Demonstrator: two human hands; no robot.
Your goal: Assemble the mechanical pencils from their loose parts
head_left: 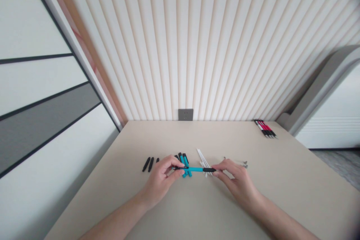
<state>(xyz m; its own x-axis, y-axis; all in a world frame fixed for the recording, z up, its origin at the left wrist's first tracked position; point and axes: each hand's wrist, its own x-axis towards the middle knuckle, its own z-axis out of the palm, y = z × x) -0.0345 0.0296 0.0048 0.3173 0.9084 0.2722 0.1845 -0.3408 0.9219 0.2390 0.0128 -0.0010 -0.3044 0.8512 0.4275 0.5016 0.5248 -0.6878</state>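
A blue pen with a black grip lies level between my two hands, above the table. My left hand pinches its black clip end between thumb and fingers. At the other end, my right hand has its fingertips closed on the tip, just past the black grip. Behind the pen lie several blue pen barrels with black ends. White refills form a loose bundle beside them. Black grip pieces lie left of my left hand, one partly hidden by it. Small grey tips are near my right hand.
Several red, white and black pens lie in a row at the table's back right. The table meets a ribbed wall with a dark socket. A white and grey cabinet stands left; a grey headboard-like piece is right.
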